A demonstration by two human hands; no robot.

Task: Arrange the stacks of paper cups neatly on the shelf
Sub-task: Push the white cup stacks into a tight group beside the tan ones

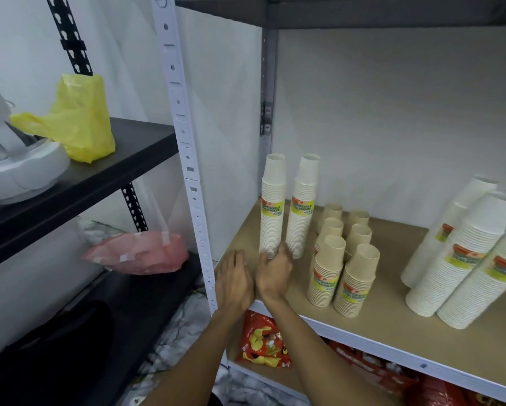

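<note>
Steadying the base of the leftmost tall stack of beige paper cups (272,209), the right hand (272,273) has its fingers curled around the stack's bottom, where it stands upright at the back-left of the brown shelf board (392,326). The left hand (234,281) lies flat and empty on the board just beside it, fingers spread, gripping nothing. A second tall stack (301,206) stands just to the right, and short kraft stacks (342,259) sit in two rows beyond. The step in hand appears to be squaring this tall stack into the corner; the next move likely calls for a slow push low down, since such a tall stack may tip. Large white cup stacks (462,259) lean on the right, cut off by the frame edge, and their labels are too blurred to read.
</note>
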